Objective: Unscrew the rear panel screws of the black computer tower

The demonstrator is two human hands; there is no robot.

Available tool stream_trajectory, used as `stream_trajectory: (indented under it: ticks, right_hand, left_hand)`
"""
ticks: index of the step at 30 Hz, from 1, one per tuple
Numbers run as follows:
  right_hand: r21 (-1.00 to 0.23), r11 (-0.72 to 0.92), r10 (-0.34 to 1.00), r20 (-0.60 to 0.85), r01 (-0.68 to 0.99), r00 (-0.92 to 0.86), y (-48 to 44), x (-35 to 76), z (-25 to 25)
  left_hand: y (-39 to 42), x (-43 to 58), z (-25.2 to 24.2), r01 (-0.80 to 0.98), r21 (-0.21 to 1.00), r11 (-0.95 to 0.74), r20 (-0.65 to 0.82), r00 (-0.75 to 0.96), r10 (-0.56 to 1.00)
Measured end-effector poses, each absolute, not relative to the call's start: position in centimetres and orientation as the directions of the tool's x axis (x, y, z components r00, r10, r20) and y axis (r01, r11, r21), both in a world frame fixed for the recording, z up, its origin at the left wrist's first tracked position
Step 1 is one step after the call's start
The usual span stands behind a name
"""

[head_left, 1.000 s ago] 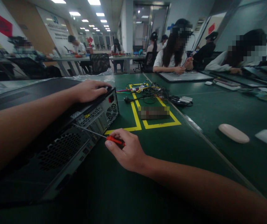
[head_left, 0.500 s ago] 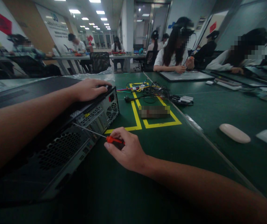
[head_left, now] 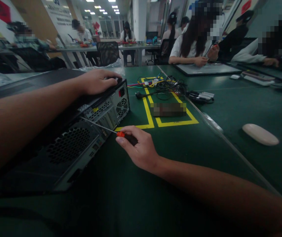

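Observation:
A black computer case (head_left: 54, 80) lies on its side on the green table, its metal back panel facing right. Flat on its upper side near the back edge rests my left hand (head_left: 100, 81), fingers stretched out. My right hand (head_left: 141, 146) is closed around the red and dark handle of a screwdriver (head_left: 120, 134). The long thin shaft runs left to the back panel, close to the slot covers (head_left: 107, 122); whether the tip sits in a screw cannot be made out. A round fan grille (head_left: 121, 107) and a honeycomb vent (head_left: 69, 144) show on the panel.
Beyond the case lie tangled cables (head_left: 169, 85) and a blurred dark block (head_left: 169, 109) within yellow tape lines (head_left: 177, 124). A pale oval object (head_left: 260, 134) is at right. Across the table a person (head_left: 195, 42) works over a flat panel (head_left: 207, 69). Plastic wrap (head_left: 108, 65) lies behind the case.
The view has tipped downward and shifted slightly, so everything sits higher in the picture. My right hand's grip on the screwdriver handle has turned a little. The left hand stays on the case.

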State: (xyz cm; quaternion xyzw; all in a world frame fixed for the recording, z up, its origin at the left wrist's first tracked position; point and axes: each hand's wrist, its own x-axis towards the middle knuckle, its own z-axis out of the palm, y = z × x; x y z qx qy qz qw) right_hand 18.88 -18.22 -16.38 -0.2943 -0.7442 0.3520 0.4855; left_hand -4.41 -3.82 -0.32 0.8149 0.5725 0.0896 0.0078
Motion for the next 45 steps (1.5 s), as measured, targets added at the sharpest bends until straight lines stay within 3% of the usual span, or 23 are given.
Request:
stream_trajectory:
  ticks: [7,19,33,45]
  right_hand:
    - [-0.811,0.581,0.769,0.520,0.066,-0.371,-18.1,18.7,-17.0]
    - [-0.689,0.704,0.697,0.622,0.172,-0.358,-17.4,19.4,-16.7]
    - [-0.758,0.641,0.731,0.554,0.123,-0.398,-17.4,19.3,-17.3]
    - [-0.741,0.651,0.738,0.565,0.167,-0.368,-17.7,19.2,-16.8]
  left_hand:
    - [-3.4,-4.6,-0.3,0.942,0.099,-0.320,0.142,0.305,0.942]
    - [-3.5,-4.6,-0.3,0.943,0.105,-0.317,0.141,0.301,0.943]
    - [-2.9,-5.0,-0.5,0.952,0.085,-0.294,0.128,0.283,0.951]
    - [-3.1,-5.0,-0.5,0.946,0.087,-0.311,0.140,0.298,0.944]
